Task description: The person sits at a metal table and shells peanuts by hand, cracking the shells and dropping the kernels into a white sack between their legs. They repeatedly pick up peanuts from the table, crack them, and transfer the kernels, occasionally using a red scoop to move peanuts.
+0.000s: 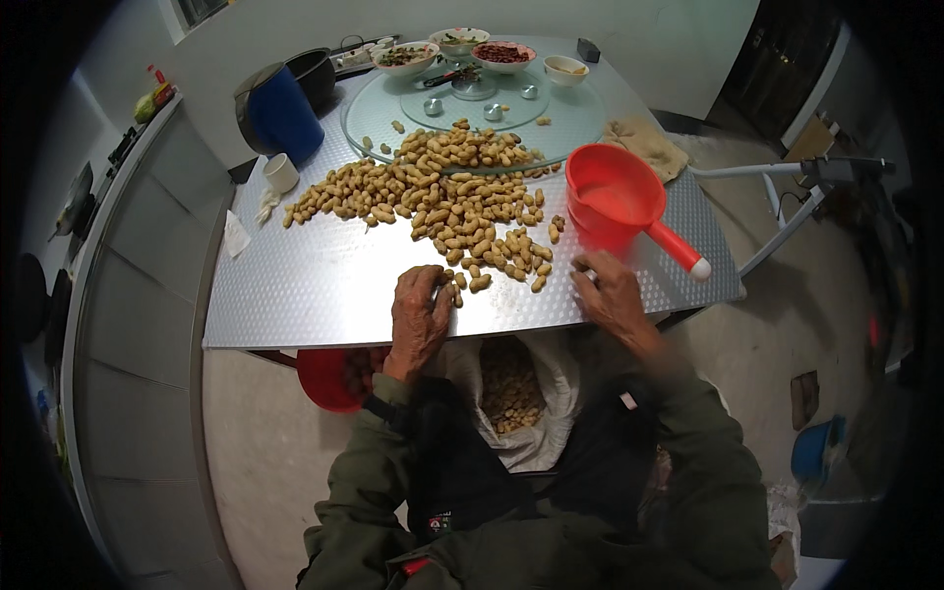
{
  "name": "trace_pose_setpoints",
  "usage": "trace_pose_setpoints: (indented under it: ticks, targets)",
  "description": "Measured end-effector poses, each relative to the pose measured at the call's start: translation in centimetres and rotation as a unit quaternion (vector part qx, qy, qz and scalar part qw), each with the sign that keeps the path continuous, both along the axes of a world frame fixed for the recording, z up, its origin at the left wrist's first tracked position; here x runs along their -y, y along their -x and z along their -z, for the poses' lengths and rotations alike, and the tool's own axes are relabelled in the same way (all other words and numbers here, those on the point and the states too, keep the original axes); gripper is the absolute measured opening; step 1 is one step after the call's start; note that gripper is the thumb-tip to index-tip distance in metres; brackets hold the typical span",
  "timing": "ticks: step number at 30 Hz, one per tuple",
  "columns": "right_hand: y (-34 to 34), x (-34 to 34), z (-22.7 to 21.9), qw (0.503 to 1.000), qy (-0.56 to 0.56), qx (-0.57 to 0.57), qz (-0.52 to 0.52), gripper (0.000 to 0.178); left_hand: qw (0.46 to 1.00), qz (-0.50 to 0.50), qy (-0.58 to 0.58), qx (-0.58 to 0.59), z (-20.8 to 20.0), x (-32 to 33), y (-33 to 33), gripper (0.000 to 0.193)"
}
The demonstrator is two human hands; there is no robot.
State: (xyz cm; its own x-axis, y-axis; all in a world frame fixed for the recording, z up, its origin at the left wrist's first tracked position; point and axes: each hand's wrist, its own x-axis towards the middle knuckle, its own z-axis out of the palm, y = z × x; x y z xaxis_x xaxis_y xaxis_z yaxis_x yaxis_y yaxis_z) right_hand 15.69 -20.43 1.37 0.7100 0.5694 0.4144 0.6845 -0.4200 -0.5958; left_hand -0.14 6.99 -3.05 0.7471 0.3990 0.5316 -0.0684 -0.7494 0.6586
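Note:
A large heap of unshelled peanuts (pixel 457 202) spreads over the patterned metal table (pixel 295 285) and partly onto the round glass turntable (pixel 366 103). My left hand (pixel 421 320) rests at the table's near edge, fingers curled down beside a few stray peanuts; what lies under its fingertips is hidden. Right of the heap, my right hand (pixel 612 300) hovers at the near edge, its thumb and forefinger apart with nothing visible between them. Just beyond it stands a red plastic dipper (pixel 615 187), its white-tipped handle pointing toward the near right.
Between my knees sits an open white sack (pixel 551 433) of peanuts, with a red basin (pixel 329 383) to its left under the table. A blue container (pixel 285 113), a white cup (pixel 280 173) and several food bowls (pixel 406 59) stand farther back. A tan cloth (pixel 644 147) lies at right.

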Motion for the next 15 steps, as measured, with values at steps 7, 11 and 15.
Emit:
trace_pose_setpoints:
  ticks: [7,11,15]
  targets:
    - [-3.4,-3.9,1.8,0.995,0.077,0.038,-0.044,0.024,1.0,-0.015,0.014,0.002,-0.1,0.2,0.0,0.023]
    - [-3.9,-4.3,2.6,0.99,0.118,0.051,-0.05,0.023,1.0,-0.017,0.004,-0.005,-0.1,0.2,0.0,0.023]
    - [-3.9,-4.3,3.3,0.996,0.08,0.021,-0.044,0.024,1.0,-0.026,0.007,-0.001,0.2,0.2,0.0,0.023]
